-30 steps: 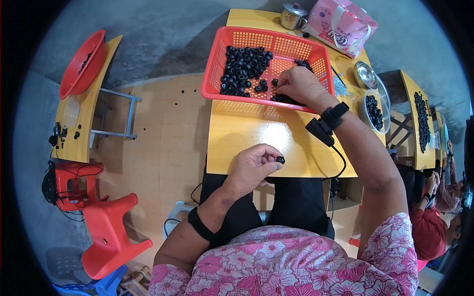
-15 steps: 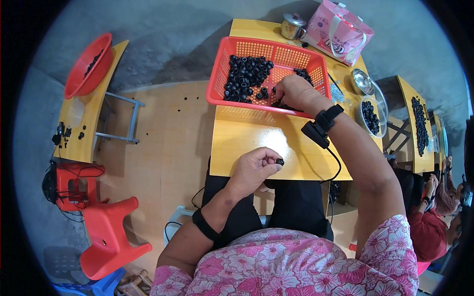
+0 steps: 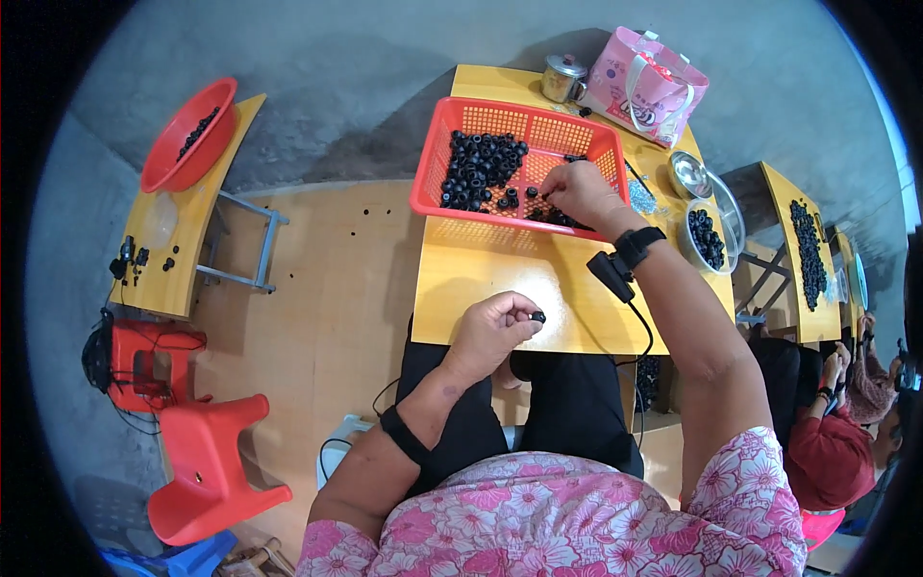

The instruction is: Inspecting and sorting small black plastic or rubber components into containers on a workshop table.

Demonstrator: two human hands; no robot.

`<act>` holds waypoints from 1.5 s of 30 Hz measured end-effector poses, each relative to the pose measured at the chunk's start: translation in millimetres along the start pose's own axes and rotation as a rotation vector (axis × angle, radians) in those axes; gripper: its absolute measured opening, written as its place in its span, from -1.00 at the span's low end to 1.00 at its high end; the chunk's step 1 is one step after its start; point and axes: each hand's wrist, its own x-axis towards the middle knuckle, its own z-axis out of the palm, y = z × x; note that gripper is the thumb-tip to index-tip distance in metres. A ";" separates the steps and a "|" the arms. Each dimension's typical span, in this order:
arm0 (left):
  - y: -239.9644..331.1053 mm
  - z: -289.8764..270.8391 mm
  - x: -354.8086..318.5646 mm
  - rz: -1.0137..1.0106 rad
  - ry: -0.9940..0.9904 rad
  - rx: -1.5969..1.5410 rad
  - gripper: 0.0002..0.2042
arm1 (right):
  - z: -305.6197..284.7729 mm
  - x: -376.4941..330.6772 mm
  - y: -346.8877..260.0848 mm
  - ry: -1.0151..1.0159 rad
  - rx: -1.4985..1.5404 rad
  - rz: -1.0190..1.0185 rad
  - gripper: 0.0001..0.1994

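Between the thumb and fingers of my left hand (image 3: 488, 332) is a small black round part (image 3: 537, 316), held above the near edge of the yellow table (image 3: 461, 279). My right hand (image 3: 582, 194) reaches into the right half of a red plastic basket (image 3: 420, 183), its fingertips pinched together. Whatever they hold, if anything, is hidden by the fingers. Many black ring-like parts (image 3: 481, 163) lie heaped in the basket's left half. A few more rest around my right fingertips, partly covered by the hand.
Right of the basket stands a clear tub (image 3: 694, 252) of black parts beside a metal bowl (image 3: 688, 173). A lidded metal mug (image 3: 561, 79) and a pink bag (image 3: 642, 87) stand at the back. Red stools (image 3: 207, 471) are at left; a person in red (image 3: 829, 452) sits at right.
My right hand has shifted slightly within the basket, and its fingers look more pinched. My left hand keeps its hold on the black part. The whole view has shifted a little.
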 end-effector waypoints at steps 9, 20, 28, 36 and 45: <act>3.8 -1.4 -6.7 0.057 0.027 -0.034 -0.87 | -47.8 -74.2 -46.4 0.152 1.121 0.362 -0.88; 54.1 40.8 -61.6 0.111 0.103 -0.554 -0.87 | -40.5 -172.8 -133.5 0.218 1.399 0.235 -0.88; 52.8 59.0 -86.1 0.212 0.146 -0.494 -0.85 | -17.0 -201.3 -170.4 0.349 1.304 0.198 -0.90; 55.6 66.7 -109.2 0.328 0.138 -0.324 -0.85 | -27.7 -227.3 -192.7 0.428 1.113 0.183 -0.95; 76.7 64.3 -123.1 0.452 -0.001 -0.221 -0.84 | -54.2 -233.7 -195.0 0.285 1.235 0.060 -0.93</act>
